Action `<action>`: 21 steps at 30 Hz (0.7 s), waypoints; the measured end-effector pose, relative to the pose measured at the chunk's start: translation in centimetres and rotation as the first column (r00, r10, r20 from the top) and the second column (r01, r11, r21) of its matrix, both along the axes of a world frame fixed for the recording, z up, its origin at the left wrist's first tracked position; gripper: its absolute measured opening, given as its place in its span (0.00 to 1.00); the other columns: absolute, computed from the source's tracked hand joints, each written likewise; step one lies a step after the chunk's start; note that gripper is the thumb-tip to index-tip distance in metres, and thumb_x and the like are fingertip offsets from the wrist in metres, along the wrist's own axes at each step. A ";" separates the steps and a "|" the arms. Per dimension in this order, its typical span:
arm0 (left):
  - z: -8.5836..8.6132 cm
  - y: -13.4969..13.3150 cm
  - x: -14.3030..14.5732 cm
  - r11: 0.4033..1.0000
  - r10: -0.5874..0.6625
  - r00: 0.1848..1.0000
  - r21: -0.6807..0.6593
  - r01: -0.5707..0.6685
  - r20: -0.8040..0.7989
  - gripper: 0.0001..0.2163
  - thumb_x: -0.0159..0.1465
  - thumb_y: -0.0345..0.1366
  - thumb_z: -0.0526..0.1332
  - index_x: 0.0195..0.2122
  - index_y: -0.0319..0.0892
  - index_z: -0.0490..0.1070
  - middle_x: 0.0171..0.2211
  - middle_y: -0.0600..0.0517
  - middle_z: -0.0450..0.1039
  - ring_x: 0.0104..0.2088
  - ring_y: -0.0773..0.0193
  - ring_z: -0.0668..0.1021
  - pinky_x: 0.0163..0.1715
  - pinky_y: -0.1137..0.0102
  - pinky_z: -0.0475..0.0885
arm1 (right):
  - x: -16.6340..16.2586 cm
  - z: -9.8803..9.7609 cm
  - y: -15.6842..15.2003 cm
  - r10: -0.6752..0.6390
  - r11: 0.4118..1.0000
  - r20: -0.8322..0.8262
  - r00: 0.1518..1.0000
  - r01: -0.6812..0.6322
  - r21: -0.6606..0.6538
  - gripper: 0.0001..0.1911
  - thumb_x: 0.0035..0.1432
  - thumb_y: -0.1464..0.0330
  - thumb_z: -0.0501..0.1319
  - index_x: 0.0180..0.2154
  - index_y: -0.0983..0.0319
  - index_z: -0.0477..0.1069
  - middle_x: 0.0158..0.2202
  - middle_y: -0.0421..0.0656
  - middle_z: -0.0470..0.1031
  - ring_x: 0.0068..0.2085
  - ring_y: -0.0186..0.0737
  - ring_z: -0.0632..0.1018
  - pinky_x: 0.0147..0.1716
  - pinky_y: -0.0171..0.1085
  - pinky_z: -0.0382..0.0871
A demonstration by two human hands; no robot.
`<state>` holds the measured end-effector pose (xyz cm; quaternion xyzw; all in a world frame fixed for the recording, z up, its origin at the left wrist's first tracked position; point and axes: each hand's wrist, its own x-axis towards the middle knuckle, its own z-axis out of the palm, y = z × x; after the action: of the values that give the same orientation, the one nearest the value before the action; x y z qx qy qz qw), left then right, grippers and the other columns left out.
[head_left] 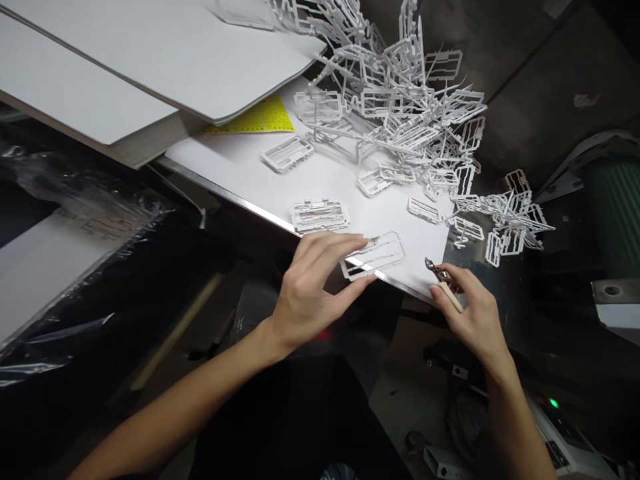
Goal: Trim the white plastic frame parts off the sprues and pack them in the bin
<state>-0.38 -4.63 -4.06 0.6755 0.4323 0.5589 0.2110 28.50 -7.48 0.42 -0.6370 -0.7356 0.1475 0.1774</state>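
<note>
My left hand (320, 280) grips a white rectangular plastic frame (387, 252) between thumb and fingers, at the table's front edge. Thin bars run lengthwise inside that frame. To the right, my right hand (467, 303) is closed around a pair of cutting pliers (449, 293) with pale handles. Their metal jaws point up and left, apart from the frame. Just beyond my left hand lies a stack of similar white frames (320, 217). Another small stack of frames (288, 154) rests farther back on the white table surface (240, 163).
A large tangled heap of white plastic frames (400, 113) covers the back and right of the table. White boards (150, 53) lie at the upper left, over a yellow sheet (265, 117). A green ribbed object (613, 207) stands at the far right.
</note>
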 end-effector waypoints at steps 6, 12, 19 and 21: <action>0.0 -1.6 -0.2 0.395 -0.087 0.480 -0.412 0.821 0.873 0.21 0.72 0.50 0.62 0.55 0.39 0.77 0.50 0.38 0.83 0.45 0.55 0.86 0.45 0.62 0.83 | 3.9 -1.8 1.1 0.057 0.993 0.254 0.965 -0.082 0.088 0.29 0.68 0.46 0.63 0.64 0.53 0.72 0.62 0.53 0.69 0.63 0.63 0.69 0.62 0.60 0.62; 0.3 -2.8 0.4 0.165 0.022 0.278 -0.277 0.946 0.960 0.24 0.69 0.56 0.62 0.55 0.41 0.78 0.52 0.37 0.82 0.41 0.54 0.86 0.43 0.59 0.84 | 6.2 -1.9 4.7 -0.225 0.900 0.225 0.948 0.114 0.421 0.27 0.72 0.55 0.63 0.65 0.60 0.73 0.62 0.60 0.70 0.64 0.64 0.71 0.65 0.60 0.62; 1.5 -4.4 0.4 0.563 -0.318 0.736 -0.506 0.653 0.597 0.30 0.61 0.43 0.75 0.63 0.45 0.71 0.53 0.43 0.81 0.46 0.58 0.84 0.47 0.63 0.82 | 7.4 -3.3 6.3 -0.196 0.929 0.155 0.968 0.132 0.346 0.16 0.70 0.58 0.64 0.51 0.62 0.82 0.48 0.55 0.81 0.47 0.54 0.80 0.52 0.47 0.73; 1.6 -4.8 0.6 0.794 -0.318 0.904 -0.441 0.419 0.287 0.35 0.59 0.35 0.76 0.66 0.47 0.67 0.53 0.47 0.81 0.49 0.60 0.82 0.49 0.65 0.81 | 7.5 -3.6 6.2 -0.203 0.925 0.145 0.968 0.141 0.353 0.17 0.69 0.59 0.64 0.52 0.62 0.81 0.46 0.53 0.80 0.44 0.51 0.79 0.50 0.46 0.74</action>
<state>0.22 -9.45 -2.47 0.6115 0.3963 0.4422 0.5229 36.00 -1.25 -3.14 -0.6696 -0.7040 -0.0559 0.2302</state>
